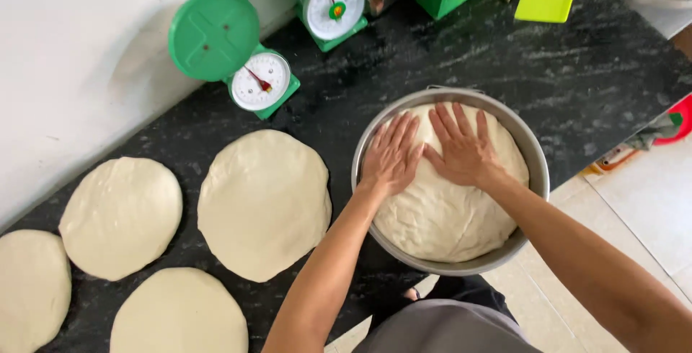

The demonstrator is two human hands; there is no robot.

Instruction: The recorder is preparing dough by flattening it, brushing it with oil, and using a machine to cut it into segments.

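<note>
Both hands — left (391,157), right (461,151) — lay flat, fingers spread, grasping nothing, pressing dough (447,212) in the pan (530,147); four discs (264,204) lay left.

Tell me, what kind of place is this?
Probably a bakery or kitchen. Both hands, left hand and right hand, press dough in a pan, beside flat rounds and green scales.

Matt dough (447,216), brushed metal pan (535,158), speckled stone counter (548,72).

Dark speckled stone counter (504,57) against a white wall (79,57), pale tiled floor (649,201) beside.
</note>
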